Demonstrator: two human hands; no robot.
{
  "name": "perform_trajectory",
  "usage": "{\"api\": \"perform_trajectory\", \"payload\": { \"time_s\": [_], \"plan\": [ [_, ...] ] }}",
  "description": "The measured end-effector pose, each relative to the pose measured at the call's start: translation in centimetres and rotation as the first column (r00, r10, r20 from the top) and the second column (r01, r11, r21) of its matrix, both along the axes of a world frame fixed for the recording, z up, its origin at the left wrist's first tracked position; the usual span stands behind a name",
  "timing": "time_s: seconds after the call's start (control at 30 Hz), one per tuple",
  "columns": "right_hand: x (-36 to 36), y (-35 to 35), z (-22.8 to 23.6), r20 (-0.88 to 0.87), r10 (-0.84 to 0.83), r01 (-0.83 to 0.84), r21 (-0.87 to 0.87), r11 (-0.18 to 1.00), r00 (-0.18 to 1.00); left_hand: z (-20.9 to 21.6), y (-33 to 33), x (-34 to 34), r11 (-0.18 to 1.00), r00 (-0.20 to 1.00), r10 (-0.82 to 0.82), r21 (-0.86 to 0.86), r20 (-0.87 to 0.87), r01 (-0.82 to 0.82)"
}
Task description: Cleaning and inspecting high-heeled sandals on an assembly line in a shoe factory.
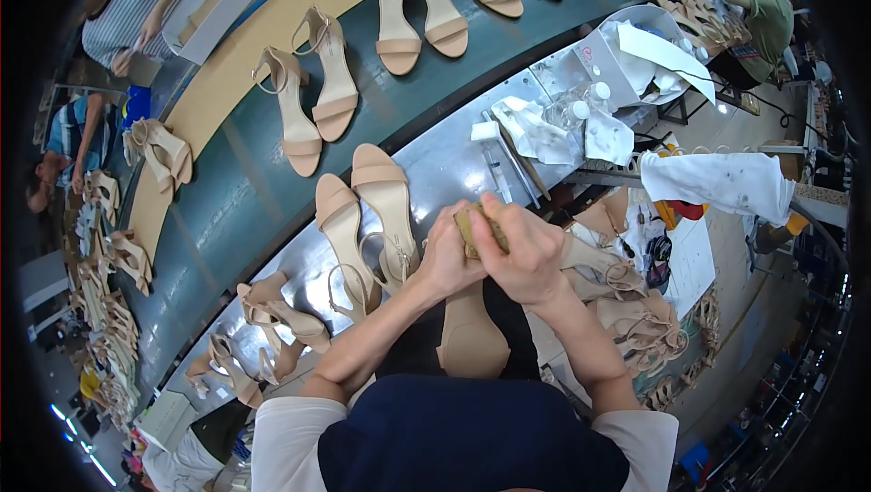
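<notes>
A beige sandal (476,333) is held over my lap, its heel end toward me and its front part hidden by my hands. My left hand (446,252) is closed around the front part of this sandal. My right hand (526,252) grips a rough yellowish-brown block (481,231), pressing it at the sandal's hidden front, with the thumb lying over it. Just left of my hands, a pair of beige ankle-strap sandals, a left one (340,206) and a right one (381,179), stands on the metal table (445,165), toes pointing away.
Beyond the table runs a green conveyor belt (245,193) carrying several pairs of sandals. White cloths (531,129), plastic bottles (567,113) and a brush-like tool (522,161) lie at the right. More sandals (635,324) are heaped right of me. Other people work across the belt and far right.
</notes>
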State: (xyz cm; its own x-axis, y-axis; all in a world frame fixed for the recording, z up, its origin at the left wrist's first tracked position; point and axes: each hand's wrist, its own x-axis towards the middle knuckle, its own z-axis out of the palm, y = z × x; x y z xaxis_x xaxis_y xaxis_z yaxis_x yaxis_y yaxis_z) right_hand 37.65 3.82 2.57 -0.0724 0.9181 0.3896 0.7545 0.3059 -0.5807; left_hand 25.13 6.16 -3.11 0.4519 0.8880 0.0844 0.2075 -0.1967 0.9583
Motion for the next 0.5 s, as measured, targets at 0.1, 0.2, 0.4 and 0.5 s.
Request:
{"api": "perform_trajectory", "payload": {
  "time_s": [0.1, 0.2, 0.4, 0.5],
  "plan": [
    [1.6, 0.5, -2.4, -0.094, -0.325, 0.314, -0.121, 0.942, 0.941, -0.9, 0.5, -1.2, 0.999, 0.999, 0.032, -0.019, -0.023, -0.033],
    [3.7, 0.6, -7.4, -0.175, -0.405, 0.332, -0.337, 0.881, 0.897, -1.1, 0.7, -2.1, 0.994, 0.999, 0.036, -0.108, 0.011, -0.035],
    [0.0, 2.6, -18.6, -0.244, -0.172, 0.015, -0.536, 0.844, 0.954, -0.5, 2.4, -4.6, 0.82, 0.888, -0.276, -0.391, 0.369, 0.417],
    [0.1, 2.0, -16.7, -0.091, -0.131, 0.069, -0.496, 0.865, 0.987, -0.4, 2.1, -5.9, 0.837, 0.914, -0.246, -0.405, 0.322, 0.368]
  ]
}}
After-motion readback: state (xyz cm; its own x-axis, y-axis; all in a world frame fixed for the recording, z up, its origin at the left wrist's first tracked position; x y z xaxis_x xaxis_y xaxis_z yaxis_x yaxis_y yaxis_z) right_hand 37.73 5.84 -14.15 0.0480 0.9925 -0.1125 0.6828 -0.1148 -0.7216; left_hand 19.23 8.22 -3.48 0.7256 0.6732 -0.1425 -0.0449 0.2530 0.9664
